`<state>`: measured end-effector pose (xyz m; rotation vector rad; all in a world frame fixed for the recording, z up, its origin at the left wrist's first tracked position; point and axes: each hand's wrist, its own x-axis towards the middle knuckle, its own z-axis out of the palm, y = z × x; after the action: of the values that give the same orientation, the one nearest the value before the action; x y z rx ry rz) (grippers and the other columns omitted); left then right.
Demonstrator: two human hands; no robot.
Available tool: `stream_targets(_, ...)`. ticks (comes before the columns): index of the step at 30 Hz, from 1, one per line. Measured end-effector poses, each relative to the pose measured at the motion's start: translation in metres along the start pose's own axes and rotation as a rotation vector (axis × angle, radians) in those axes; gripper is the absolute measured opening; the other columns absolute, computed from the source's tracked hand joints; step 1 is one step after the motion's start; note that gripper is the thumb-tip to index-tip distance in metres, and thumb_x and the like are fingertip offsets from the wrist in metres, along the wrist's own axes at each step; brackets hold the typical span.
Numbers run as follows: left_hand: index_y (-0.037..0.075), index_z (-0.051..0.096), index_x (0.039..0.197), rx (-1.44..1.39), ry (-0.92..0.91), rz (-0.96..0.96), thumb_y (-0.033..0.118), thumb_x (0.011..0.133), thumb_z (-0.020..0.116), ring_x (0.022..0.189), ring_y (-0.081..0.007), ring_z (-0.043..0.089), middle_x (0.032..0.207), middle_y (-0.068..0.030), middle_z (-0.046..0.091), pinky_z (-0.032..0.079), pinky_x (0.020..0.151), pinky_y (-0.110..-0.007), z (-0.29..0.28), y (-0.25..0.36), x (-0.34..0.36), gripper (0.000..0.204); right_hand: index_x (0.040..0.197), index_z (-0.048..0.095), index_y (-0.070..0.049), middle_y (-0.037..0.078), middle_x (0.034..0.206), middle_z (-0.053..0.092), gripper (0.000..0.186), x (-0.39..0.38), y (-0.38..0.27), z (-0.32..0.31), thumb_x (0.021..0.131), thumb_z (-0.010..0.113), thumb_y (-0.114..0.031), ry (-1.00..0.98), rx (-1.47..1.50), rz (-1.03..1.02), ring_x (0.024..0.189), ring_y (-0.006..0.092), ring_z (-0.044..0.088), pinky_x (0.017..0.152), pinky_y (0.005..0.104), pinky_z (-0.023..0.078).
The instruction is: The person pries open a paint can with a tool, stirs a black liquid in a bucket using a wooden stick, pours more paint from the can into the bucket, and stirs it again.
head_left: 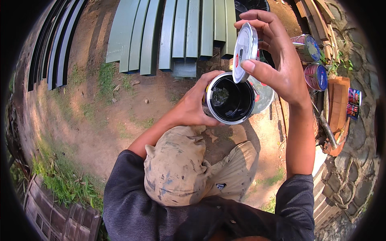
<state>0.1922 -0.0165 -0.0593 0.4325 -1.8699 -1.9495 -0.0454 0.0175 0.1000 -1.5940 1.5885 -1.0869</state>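
Note:
My left hand (197, 100) is wrapped round the side of a paint can (240, 119), whose top is uncovered. Dark, glossy paint shows inside the can, with light reflected on its surface. Above the can's right edge, my right hand (277, 60) grips a round, pale lid (246, 52) by its edges, thumb on one face and fingers on the far rim. The lid is tilted nearly upright, apart from my left hand. Behind the can is a clear, rounded container (263, 94), partly hidden by the can and lid.
Green-painted bars (173, 32) lie side by side ahead, and dark bars (60, 44) lie at the far left. Several cans, including a blue-lidded one (321, 77), stand right beside wooden planks (337, 100) and a stone wall (350, 172). A dark bucket (257, 5) sits at the back.

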Motion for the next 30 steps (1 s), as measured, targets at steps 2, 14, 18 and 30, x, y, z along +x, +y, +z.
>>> stream_targets(2,0.011,0.034,0.166,0.022,-0.01,0.015,0.025,0.059,0.106,0.148,-0.0313,0.054,0.158,-0.0157,0.051,0.043,0.124,-0.045,0.002,-0.001,0.007,0.13,0.156,0.048,-0.01,0.014,0.138,0.064,0.092,-0.032,0.006,0.002,0.078,0.092,-0.034,0.085,0.142,0.021,0.124,0.0239,0.064,0.109,0.0406,0.051)
stream_targets(14,0.009,0.032,0.166,0.097,-0.056,0.086,0.023,0.057,0.104,0.15,-0.0328,0.052,0.159,-0.0171,0.05,0.043,0.126,-0.046,0.004,-0.007,0.024,0.131,0.119,0.061,-0.01,0.024,0.147,0.061,0.07,-0.13,0.042,0.039,0.064,0.102,-0.024,0.297,-0.159,-0.133,0.142,0.0454,0.059,0.119,0.0559,0.046)
stream_targets(18,0.009,0.032,0.166,0.106,-0.066,0.07,0.022,0.057,0.103,0.15,-0.0334,0.052,0.159,-0.0172,0.05,0.043,0.125,-0.046,0.006,-0.007,0.025,0.131,0.109,0.066,-0.011,0.021,0.149,0.063,0.054,-0.139,0.038,0.038,0.069,0.101,-0.024,0.246,-0.308,-0.114,0.146,0.0479,0.056,0.123,0.0596,0.042)
stream_targets(30,0.009,0.033,0.165,0.162,-0.085,0.111,0.021,0.055,0.101,0.149,-0.0379,0.05,0.158,-0.0183,0.047,0.042,0.126,-0.049,0.007,-0.008,0.027,0.129,0.103,0.068,-0.012,0.018,0.149,0.066,0.051,-0.133,0.02,0.033,0.072,0.097,-0.042,0.146,-0.631,-0.067,0.147,0.0454,0.055,0.129,0.0648,0.026)
